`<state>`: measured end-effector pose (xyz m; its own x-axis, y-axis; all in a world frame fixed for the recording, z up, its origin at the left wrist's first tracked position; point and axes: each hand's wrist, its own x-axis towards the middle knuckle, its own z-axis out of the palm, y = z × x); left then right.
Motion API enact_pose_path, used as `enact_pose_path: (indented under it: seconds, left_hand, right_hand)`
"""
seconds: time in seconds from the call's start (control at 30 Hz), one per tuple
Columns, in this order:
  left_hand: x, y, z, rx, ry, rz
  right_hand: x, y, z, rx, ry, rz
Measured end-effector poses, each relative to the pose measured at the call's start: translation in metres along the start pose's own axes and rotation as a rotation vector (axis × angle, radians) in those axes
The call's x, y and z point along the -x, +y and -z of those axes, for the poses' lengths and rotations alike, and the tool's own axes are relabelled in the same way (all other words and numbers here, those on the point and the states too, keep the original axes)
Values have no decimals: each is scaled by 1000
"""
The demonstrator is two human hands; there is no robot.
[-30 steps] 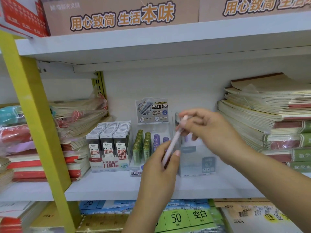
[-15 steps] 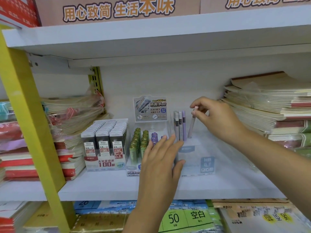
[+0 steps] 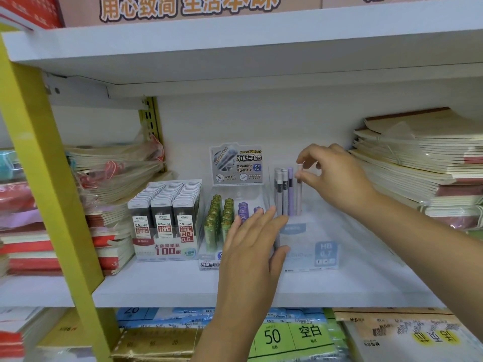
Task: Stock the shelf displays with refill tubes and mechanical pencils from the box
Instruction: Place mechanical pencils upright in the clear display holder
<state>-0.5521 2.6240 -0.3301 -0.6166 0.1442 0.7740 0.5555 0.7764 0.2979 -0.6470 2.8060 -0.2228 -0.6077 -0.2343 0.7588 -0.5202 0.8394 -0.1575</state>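
While the white shelf carries everything, with notebook stacks to the right, the work is at the clear display case mid-shelf.

Left hand: fingers straight and flat against the case's front-left corner, thumb on the front face. Reads as bracing it.

Right hand: thumb and forefinger pinch the white cap of a pale refill tube. The tube stands near-upright at the back of the case, just beside three standing tubes, two grey and one lilac. Rest of the case looks unfilled.

Step, my read: seating one tube into the row. Next move: let its base settle on the case floor and release without tipping it or its neighbours, then fetch more stock. Supply box not in view.

Readable text:
- Case front: "HB 0.7".
- Lead-box display to the left: "0.5", "HB", "大容量铅芯 100根".
- Header card above the green tubes: "不脏手铅芯", "07 2B".
- Banner on the top shelf, cropped: "用心致简 生活本味".
- Price tag below: "50", "空白".
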Motion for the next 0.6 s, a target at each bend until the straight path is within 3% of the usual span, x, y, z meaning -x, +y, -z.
enact_pose_path:
  seconds: [0.2, 0.47, 0.6]
  left_hand:
    - [2, -2, 1, 35, -9, -6]
    - [68, -15, 28, -30, 64, -126]
    - [160, -45, 39, -76, -65, -133]
  right_hand:
    - [-3, 2, 2, -34, -113, -162]
    - [74, -61, 45, -422, 131, -35]
    - [159, -104, 24, -658, -46, -19]
